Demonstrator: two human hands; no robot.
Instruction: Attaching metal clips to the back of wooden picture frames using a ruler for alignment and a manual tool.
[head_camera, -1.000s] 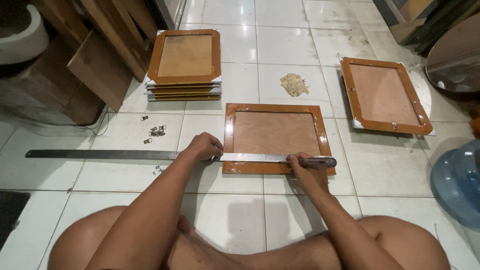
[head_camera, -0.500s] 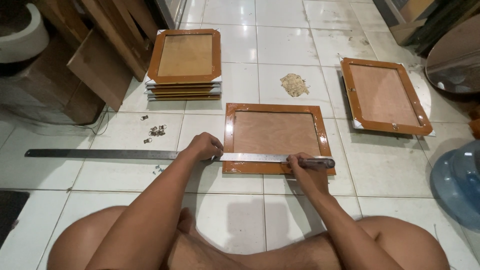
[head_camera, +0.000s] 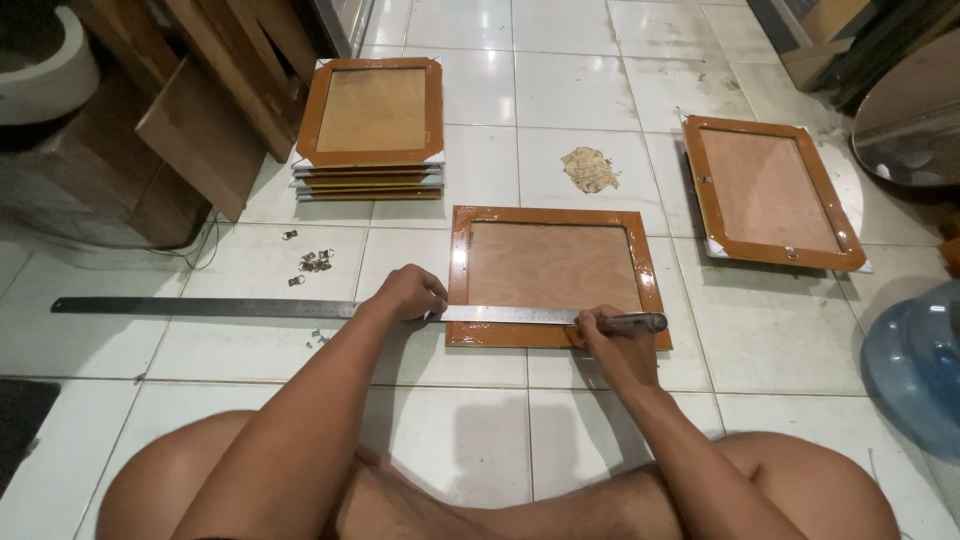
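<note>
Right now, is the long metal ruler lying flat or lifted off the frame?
Flat: the ruler lies across the frame, pressed by the left hand.

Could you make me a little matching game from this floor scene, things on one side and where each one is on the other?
Things:
1 steel ruler
2 stack of frames
3 small metal hangers
4 blue water jug

Places:
A at the far right edge
B loose on a tile left of the middle frame
C across the middle frame's near edge, under the left hand
D far left, beside wooden boards

Pairs: 1-C, 2-D, 3-B, 4-A
</note>
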